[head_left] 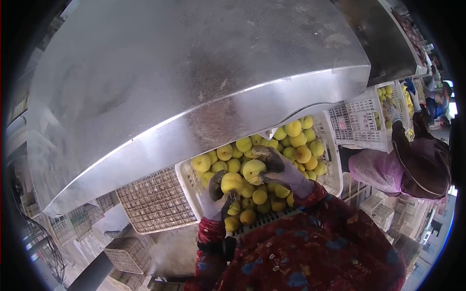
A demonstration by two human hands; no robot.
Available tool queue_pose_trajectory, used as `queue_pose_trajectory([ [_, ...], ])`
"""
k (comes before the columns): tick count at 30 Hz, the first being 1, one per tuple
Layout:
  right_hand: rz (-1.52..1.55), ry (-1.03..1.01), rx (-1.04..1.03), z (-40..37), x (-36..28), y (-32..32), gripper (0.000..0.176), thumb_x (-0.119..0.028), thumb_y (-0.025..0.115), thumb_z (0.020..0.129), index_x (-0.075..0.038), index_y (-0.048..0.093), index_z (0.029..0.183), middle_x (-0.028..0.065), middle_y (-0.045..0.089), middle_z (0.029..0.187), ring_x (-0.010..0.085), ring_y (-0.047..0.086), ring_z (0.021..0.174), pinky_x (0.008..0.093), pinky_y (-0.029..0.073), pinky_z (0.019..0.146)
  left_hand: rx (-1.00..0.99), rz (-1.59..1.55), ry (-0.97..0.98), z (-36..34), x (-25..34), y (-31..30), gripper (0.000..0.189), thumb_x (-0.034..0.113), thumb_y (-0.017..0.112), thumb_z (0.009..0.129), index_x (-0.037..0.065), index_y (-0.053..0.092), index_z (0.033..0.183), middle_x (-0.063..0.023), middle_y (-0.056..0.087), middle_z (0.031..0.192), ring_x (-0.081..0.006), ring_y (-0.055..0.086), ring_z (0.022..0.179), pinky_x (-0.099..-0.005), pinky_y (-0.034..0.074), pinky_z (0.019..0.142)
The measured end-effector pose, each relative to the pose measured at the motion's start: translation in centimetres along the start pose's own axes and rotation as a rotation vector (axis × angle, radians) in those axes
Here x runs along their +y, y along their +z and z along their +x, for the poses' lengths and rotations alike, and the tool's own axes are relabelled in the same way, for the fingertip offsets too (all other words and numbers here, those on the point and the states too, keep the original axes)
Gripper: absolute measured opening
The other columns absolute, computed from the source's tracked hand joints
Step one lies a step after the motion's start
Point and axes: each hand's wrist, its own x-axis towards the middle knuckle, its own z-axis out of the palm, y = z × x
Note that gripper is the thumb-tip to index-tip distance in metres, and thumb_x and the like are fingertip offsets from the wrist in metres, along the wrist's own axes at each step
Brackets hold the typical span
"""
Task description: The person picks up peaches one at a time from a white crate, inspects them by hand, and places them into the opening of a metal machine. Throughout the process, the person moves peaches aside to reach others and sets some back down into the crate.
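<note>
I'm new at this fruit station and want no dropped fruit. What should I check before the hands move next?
1. Left hand grips a yellow fruit: ok.
2. Right hand grips another yellow fruit: ok.
3. Spare room in white crate: not ok, heaped.
4. Co-worker's sleeve clear of both hands: ok.
5. Bruises on held fruit: cannot tell.

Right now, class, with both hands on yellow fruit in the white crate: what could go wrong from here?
1. The left hand closes on a fruit, and the right hand on a second fruit. A hard grip may bruise them.
2. The crate is piled full, so lifting could send the other fruit rolling.
3. The metal sheet overhangs the crate, so a rising hand might knock its edge.
</note>
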Motion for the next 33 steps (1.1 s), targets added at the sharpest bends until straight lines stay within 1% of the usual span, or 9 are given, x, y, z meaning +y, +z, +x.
queue_pose_trajectory([
  [2,0.173,-0.049,0.043,-1.6,-0.8,0.8,0.059,-0.002,0.073,0.085,-0.004,0.043,0.136,0.0039,0.046,0.139,0.0166,0.049,0.125,0.0332,0.05,0.101,-0.024,-0.112,0.041,-0.4,2.7,2.8,0.064,0.009,0.073,0.085,-0.003,0.041,0.14,-0.0136,0.056,0.127,-0.0204,0.063,0.105,-0.0315,0.055,0.084],
  [5,-0.094,-0.273,0.081,-3.4,-1.5,1.4,0.062,-0.005,0.077,0.082,-0.004,0.043,0.135,0.0045,0.049,0.135,0.0158,0.053,0.12,0.0331,0.051,0.098,-0.043,-0.22,0.082,0.0,4.9,4.5,0.064,0.007,0.072,0.085,-0.003,0.04,0.14,-0.0136,0.057,0.126,-0.0209,0.063,0.105,-0.0319,0.056,0.083],
  [15,-0.731,-0.501,0.533,-2.2,-4.8,3.5,0.062,-0.023,0.088,0.072,-0.002,0.053,0.118,0.0137,0.061,0.11,0.0286,0.064,0.093,0.0353,0.053,0.08,-0.113,-0.187,0.171,3.0,6.6,5.6,0.063,-0.001,0.07,0.083,-0.004,0.041,0.14,-0.0159,0.058,0.126,-0.0245,0.061,0.113,-0.0369,0.052,0.096],
  [18,-0.862,-0.549,0.705,-0.1,-5.5,3.2,0.061,-0.028,0.085,0.075,-0.001,0.053,0.119,0.0171,0.061,0.109,0.032,0.063,0.097,0.0403,0.051,0.086,-0.047,-0.123,0.238,3.5,7.1,5.5,0.063,0.002,0.07,0.085,-0.004,0.041,0.141,-0.0161,0.056,0.128,-0.025,0.06,0.114,-0.0377,0.052,0.097],
  [21,-1.585,-0.688,0.884,4.4,-6.0,1.2,0.057,-0.032,0.079,0.079,0.0,0.053,0.119,0.0206,0.059,0.111,0.0372,0.059,0.103,0.047,0.047,0.089,0.01,-0.305,0.144,3.1,7.4,5.2,0.063,0.003,0.07,0.085,-0.004,0.041,0.141,-0.0166,0.054,0.131,-0.0247,0.06,0.114,-0.0371,0.051,0.098],
  [24,-1.621,-0.998,1.055,7.3,-5.3,0.2,0.057,-0.035,0.075,0.08,0.0,0.054,0.12,0.0218,0.057,0.114,0.0418,0.054,0.106,0.0525,0.042,0.09,0.017,-0.248,0.142,2.4,7.7,5.5,0.067,0.014,0.073,0.086,-0.004,0.04,0.143,-0.0157,0.053,0.134,-0.0262,0.056,0.12,-0.0397,0.052,0.097],
  [26,-1.334,-0.749,0.741,5.3,-7.6,-0.1,0.06,-0.035,0.077,0.077,-0.001,0.054,0.121,0.0224,0.055,0.119,0.0428,0.052,0.109,0.0526,0.041,0.091,-0.02,-0.244,0.189,2.3,8.1,6.2,0.073,0.022,0.073,0.087,-0.003,0.037,0.145,-0.0155,0.052,0.136,-0.0284,0.054,0.123,-0.0407,0.052,0.097],
  [30,-1.022,-0.871,0.595,-0.5,-9.4,2.3,0.068,-0.037,0.082,0.071,-0.002,0.053,0.122,0.0201,0.055,0.12,0.0418,0.052,0.109,0.0516,0.041,0.093,-0.201,-0.638,0.082,1.8,9.5,7.1,0.071,0.022,0.069,0.09,-0.002,0.034,0.147,-0.0175,0.049,0.14,-0.0312,0.055,0.124,-0.0408,0.051,0.1],
  [33,-1.218,-0.833,0.294,-1.8,-8.5,4.4,0.073,-0.035,0.085,0.068,-0.001,0.051,0.122,0.0185,0.055,0.122,0.0409,0.053,0.108,0.0501,0.043,0.091,-0.232,-0.572,0.041,2.4,8.4,7.6,0.066,0.018,0.067,0.091,-0.001,0.035,0.147,-0.0187,0.048,0.142,-0.0346,0.056,0.123,-0.0437,0.052,0.097],
])
